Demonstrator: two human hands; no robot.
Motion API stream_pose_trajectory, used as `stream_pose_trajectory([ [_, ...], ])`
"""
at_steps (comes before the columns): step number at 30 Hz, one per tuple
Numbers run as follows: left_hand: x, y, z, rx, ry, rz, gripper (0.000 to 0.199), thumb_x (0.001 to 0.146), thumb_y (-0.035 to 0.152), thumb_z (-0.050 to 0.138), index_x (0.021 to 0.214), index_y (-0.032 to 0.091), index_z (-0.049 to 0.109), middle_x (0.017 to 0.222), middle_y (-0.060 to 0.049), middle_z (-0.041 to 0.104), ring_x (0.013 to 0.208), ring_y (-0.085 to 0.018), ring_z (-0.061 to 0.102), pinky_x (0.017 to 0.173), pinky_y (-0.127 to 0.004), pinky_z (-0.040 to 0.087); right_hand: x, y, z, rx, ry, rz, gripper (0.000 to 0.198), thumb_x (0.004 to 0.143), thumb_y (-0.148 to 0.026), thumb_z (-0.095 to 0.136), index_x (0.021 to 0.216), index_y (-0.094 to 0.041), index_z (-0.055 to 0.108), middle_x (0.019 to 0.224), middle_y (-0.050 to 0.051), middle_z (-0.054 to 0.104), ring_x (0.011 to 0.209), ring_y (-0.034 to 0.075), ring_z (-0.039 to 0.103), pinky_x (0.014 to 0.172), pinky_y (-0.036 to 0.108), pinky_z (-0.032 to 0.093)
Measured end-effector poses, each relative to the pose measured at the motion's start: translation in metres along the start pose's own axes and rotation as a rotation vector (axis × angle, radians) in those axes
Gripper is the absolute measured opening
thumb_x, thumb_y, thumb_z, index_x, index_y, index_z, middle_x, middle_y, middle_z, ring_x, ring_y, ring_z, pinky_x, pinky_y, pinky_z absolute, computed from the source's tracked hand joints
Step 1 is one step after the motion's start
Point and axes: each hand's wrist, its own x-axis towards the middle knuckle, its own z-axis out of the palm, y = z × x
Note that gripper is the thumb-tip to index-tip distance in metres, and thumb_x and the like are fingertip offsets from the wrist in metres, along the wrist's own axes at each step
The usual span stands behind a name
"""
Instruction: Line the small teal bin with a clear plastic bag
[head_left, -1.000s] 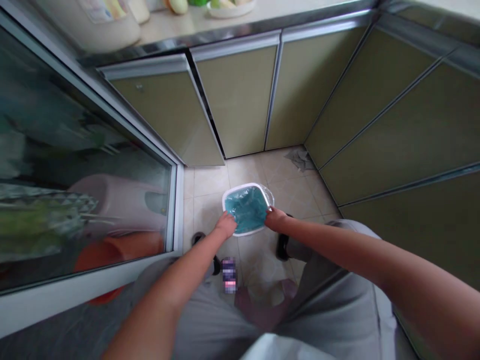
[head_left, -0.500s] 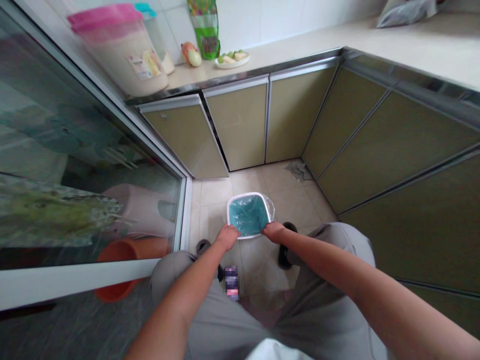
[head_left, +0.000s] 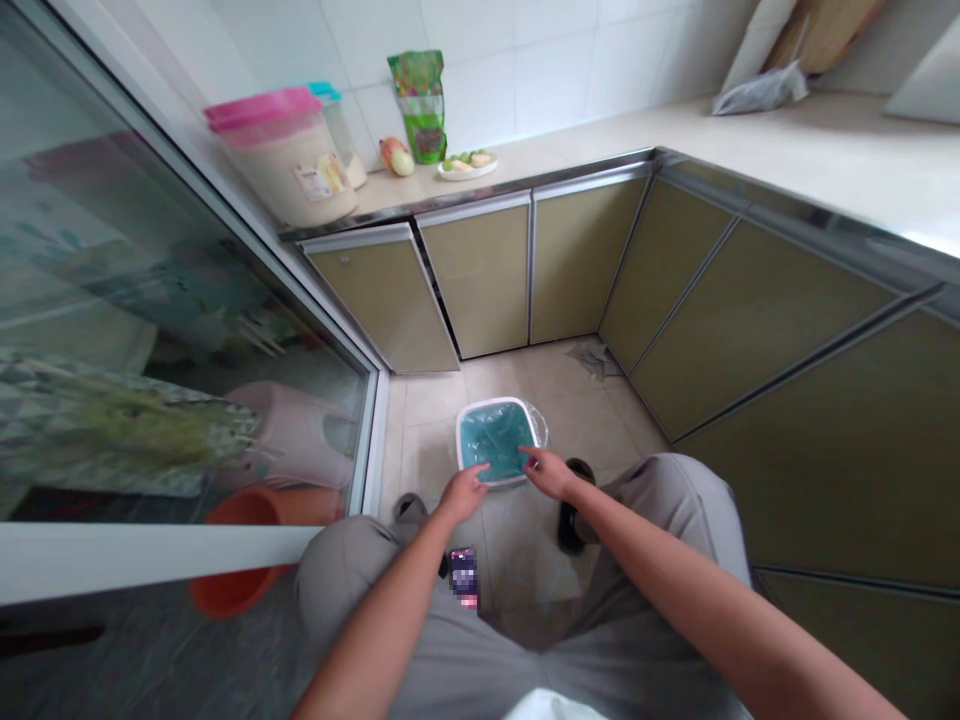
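Between my feet on the floor stands a trash bin (head_left: 495, 402) with a white rim and a blue-green inside. A clear plastic bag (head_left: 496, 440) lines it, and some of the bag's film sticks out past the right side of the rim. At the near left corner is my left hand (head_left: 463, 492), a finger stretched out over the rim; its other fingers are partly hidden. My right hand (head_left: 549, 472) is at the near right corner, finger and thumb apart, pointing inward over the edge. Neither hand appears to grip the bin.
Cabinets (head_left: 480, 280) line the far and right sides under a counter (head_left: 570, 140). A pink-lidded container (head_left: 289, 165) and a plate (head_left: 466, 170) of food stand on it. A glass sliding door (head_left: 187, 300) is at left. A phone-like object (head_left: 463, 575) is below my left hand.
My hands have loosened from the bin's near corners, and their fingers now stretch out over the rim. The view has tilted up slightly, showing more of the counter and wall.
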Motion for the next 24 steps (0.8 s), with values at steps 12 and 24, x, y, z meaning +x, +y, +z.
stream_pose_trajectory([
  [12,-0.086,0.143,-0.157,-0.572,0.509,0.628,0.104,0.090,0.028,0.072,0.171,0.031,0.006,0.071,0.009,0.053,0.065,-0.011,0.051,0.077,-0.025,0.048,-0.054,-0.135,-0.134,0.395,0.582,-0.473,0.083,0.093,-0.028,0.060,0.169,-0.021,0.028,0.065,-0.008,0.047,0.058,0.012,0.043,0.061,0.023,0.041],
  [24,0.049,0.130,-0.222,-0.583,0.607,0.603,0.105,0.085,0.018,0.073,0.170,0.021,0.011,0.067,0.010,0.054,0.059,-0.008,0.048,0.062,-0.019,0.040,0.049,-0.122,-0.146,0.315,0.445,-0.450,0.107,0.089,-0.030,0.068,0.172,-0.016,0.002,0.068,-0.008,0.060,0.059,0.012,0.050,0.065,0.023,0.045],
])
